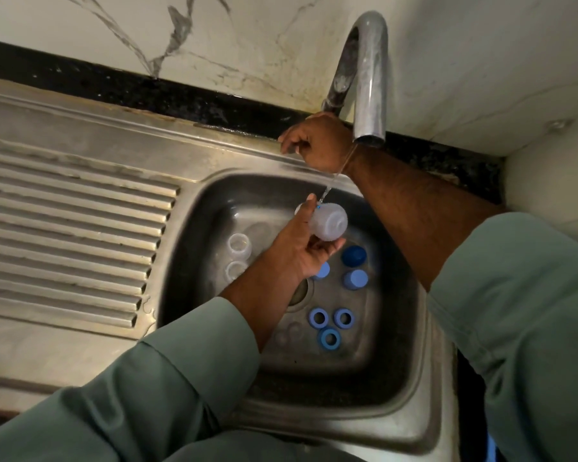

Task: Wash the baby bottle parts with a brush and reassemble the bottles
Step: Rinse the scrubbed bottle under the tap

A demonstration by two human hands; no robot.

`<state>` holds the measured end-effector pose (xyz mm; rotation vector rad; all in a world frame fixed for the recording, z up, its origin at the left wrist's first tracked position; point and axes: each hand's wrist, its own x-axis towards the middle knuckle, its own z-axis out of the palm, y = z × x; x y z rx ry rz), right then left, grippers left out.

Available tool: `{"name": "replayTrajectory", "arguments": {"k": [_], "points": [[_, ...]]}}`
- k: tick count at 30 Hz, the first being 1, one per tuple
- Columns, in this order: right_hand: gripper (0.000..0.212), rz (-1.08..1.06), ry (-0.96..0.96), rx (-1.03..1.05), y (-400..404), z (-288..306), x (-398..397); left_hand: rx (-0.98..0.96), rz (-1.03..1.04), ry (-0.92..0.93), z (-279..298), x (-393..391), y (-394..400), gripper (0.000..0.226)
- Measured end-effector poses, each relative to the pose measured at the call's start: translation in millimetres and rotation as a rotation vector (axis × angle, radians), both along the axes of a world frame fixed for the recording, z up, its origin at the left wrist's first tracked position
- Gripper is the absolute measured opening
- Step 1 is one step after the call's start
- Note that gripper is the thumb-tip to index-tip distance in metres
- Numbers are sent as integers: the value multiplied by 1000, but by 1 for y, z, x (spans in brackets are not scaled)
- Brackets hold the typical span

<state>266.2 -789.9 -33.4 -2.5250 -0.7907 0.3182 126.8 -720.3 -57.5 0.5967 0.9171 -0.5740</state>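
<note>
Home kitchen, steel sink (424, 331), ribbed drainboard (67, 228), tap (369, 78)

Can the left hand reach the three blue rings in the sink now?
Probably not at once: the left hand holds a bottle. The rings lie uncovered just below it.

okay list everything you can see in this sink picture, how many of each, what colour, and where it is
Clear plastic baby bottle: one, held under the water stream.
Clear plastic bottles: two, basin floor, left.
Blue ring collars: three, basin floor, front.
Blue caps: three, basin floor, right; one darker.
Clear teats: two or so, faint, beside the rings.
Steel sink: one, ribbed drainboard left.
Chrome tap: one, back wall, running thinly.
Left hand: holds the bottle.
Right hand: curled at the tap base.
</note>
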Motion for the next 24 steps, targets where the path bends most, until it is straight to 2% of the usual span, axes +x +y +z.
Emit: {"name": "replayTrajectory", "arguments": {"k": [3, 16, 24], "points": [[33, 10, 3, -11, 0, 5, -2, -103, 63, 52, 4, -4, 2, 42], [29, 28, -3, -32, -3, -3, 3, -135, 182, 67, -9, 9, 15, 49], [30, 24, -20, -41, -2, -4, 4, -187, 122, 31, -7, 13, -3, 44]]}}
